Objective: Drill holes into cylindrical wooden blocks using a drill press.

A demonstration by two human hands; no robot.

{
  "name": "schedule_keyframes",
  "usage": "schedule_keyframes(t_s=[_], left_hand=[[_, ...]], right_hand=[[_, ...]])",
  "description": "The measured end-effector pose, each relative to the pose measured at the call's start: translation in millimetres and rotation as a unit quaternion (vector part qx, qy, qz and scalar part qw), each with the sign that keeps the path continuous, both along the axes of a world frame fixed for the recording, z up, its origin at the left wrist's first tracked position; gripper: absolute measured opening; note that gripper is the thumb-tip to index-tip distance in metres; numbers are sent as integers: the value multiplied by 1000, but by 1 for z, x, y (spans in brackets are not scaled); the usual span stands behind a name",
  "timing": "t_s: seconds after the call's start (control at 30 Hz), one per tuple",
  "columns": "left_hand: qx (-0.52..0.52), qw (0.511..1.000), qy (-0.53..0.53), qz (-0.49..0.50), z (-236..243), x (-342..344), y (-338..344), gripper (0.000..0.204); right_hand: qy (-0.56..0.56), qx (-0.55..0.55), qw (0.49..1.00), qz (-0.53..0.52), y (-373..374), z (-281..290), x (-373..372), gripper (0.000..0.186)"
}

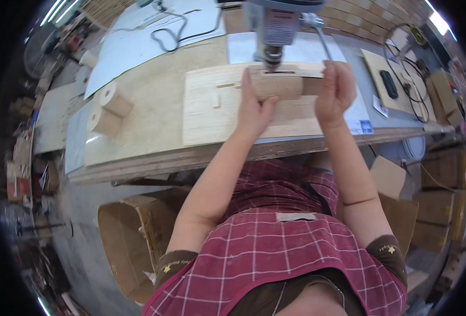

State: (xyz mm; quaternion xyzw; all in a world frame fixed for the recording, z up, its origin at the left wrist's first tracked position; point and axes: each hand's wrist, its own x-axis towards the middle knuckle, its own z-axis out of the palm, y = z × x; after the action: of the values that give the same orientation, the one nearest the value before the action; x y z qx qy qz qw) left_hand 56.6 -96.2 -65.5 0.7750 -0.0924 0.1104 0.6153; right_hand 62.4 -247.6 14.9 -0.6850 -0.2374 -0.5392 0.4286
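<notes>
A drill press (280, 31) stands at the far side of the table, its chuck (273, 55) pointing down. Beneath the chuck, a light wooden block (285, 88) rests on a pale wooden board (206, 118). My left hand (254, 108) is closed on the left end of this block, thumb along its near side. My right hand (336, 92) is raised at the block's right, fingers closed around the lower end of the drill press lever (323, 43). The drill tip's contact with the wood is too blurred to make out. Small wooden strips (216, 100) sit on the board.
Two wooden cylinders (116, 101) with end holes stand on the table's left. A black cable (177, 38) lies on white sheeting at the back. On the right are a black power strip (388, 84) and cords. An open cardboard box (122, 242) sits below the table edge.
</notes>
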Motion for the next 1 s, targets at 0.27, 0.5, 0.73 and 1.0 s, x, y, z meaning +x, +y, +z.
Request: schedule_keyframes(t_s=[0.27, 0.5, 0.73, 1.0], left_hand=[[-17, 999, 36, -13, 3, -4, 0, 86], [-50, 998, 25, -12, 9, -6, -2, 86], [-57, 996, 54, -35, 13, -6, -1, 86], [-62, 994, 80, -36, 16, -9, -1, 85]], right_hand=[[17, -26, 999, -26, -1, -14, 2, 5], [4, -36, 999, -27, -5, -18, 4, 3], [21, -121, 991, -62, -15, 48, -6, 7], [291, -307, 832, -359, -19, 148, 82, 37]])
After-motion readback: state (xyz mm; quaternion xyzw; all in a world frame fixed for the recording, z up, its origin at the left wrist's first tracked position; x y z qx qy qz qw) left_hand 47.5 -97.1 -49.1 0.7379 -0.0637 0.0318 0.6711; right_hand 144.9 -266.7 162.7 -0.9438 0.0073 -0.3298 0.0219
